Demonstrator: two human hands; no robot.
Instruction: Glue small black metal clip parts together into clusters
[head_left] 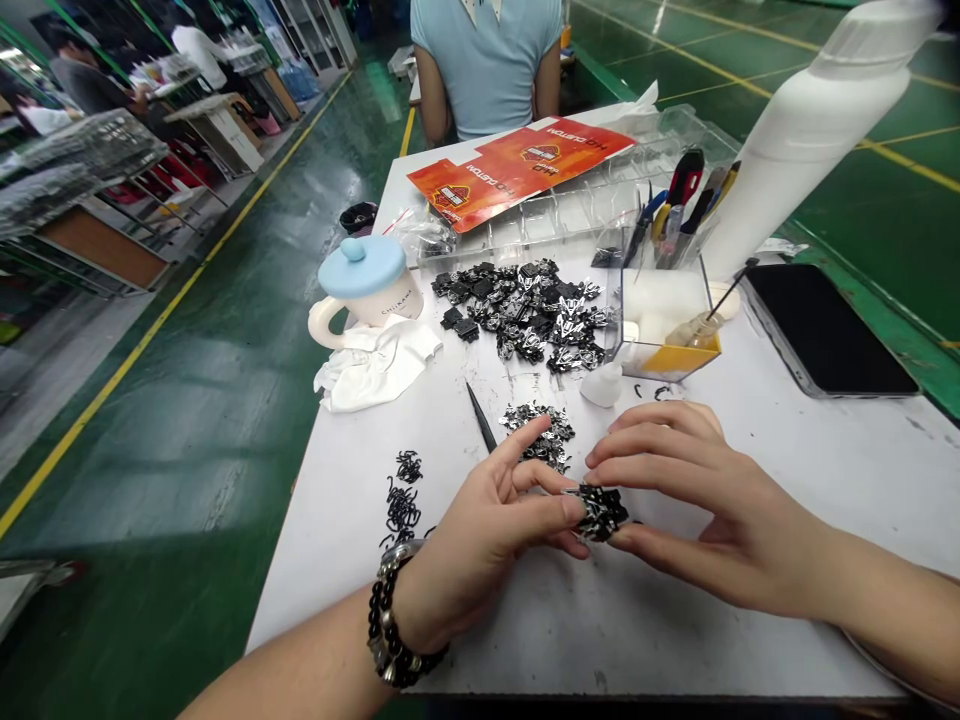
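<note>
Both of my hands meet over the white table, pinching one small black-and-silver emblem piece between them. My left hand, with a beaded bracelet at the wrist, grips its left side with thumb and fingers, the index finger raised. My right hand holds its right side, fingers curled over it. Just beyond the hands lies a small heap of similar silver pieces. A black pointed tool lies on the table left of that heap. Small black curved parts are scattered by my left wrist.
A big pile of black-and-silver emblems lies mid-table. Around it are a blue-lidded mug, a white cloth, a clear box of tools, a white bottle, a phone, orange cards. A person in a light blue shirt stands at the far end.
</note>
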